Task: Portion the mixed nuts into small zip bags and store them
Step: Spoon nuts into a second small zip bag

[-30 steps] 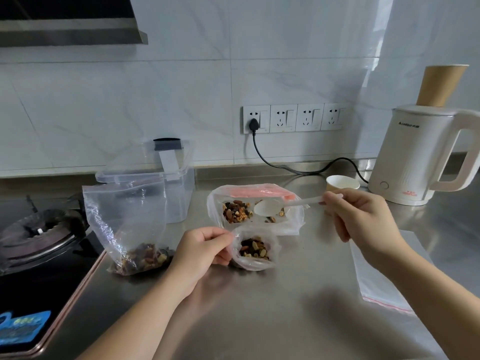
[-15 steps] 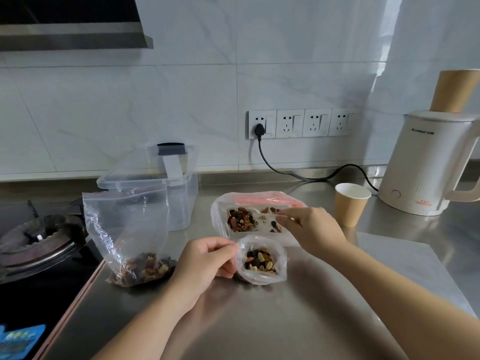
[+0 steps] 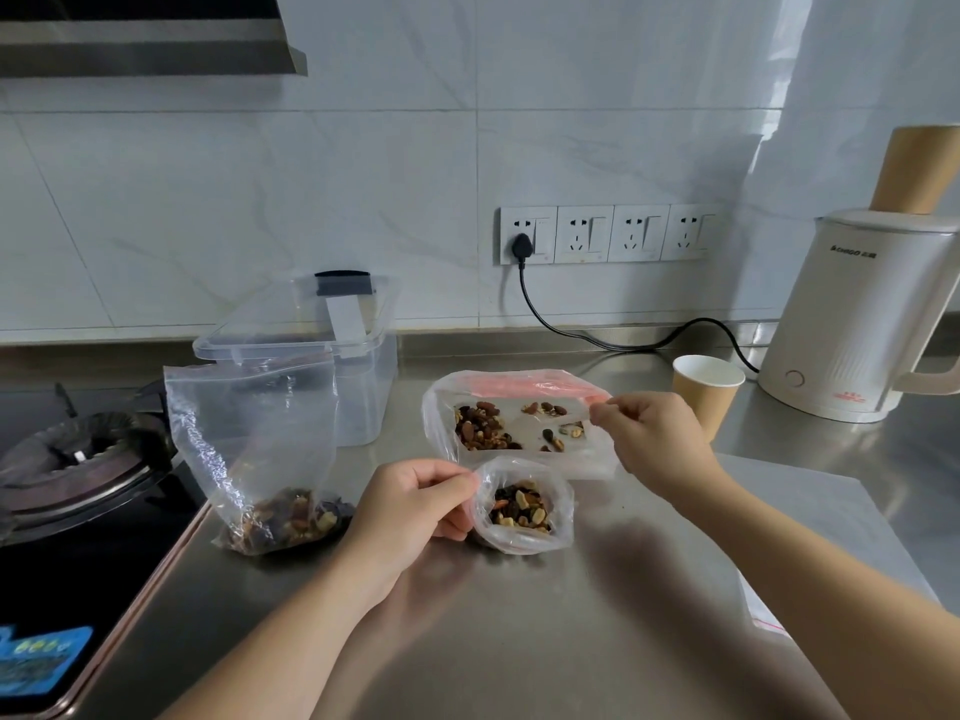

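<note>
A small zip bag stands open on the steel counter with mixed nuts in it. My left hand pinches its left rim. Just behind it lies a large plastic bag with a pink zip strip, holding a white tray with mixed nuts spread over it. My right hand pinches the right edge of this large bag between thumb and fingers. No spoon shows in either hand. Further left, another zip bag stands upright with nuts at its bottom.
A clear lidded plastic box stands behind the left bag. A paper cup and a white kettle with its cord are at the back right. A gas stove lies at the left edge. An empty zip bag lies flat under my right forearm.
My right hand held a white spoon over the tray a second ago; it now holds no spoon and pinches the large bag's right edge. My left hand has stayed on the small bag.
</note>
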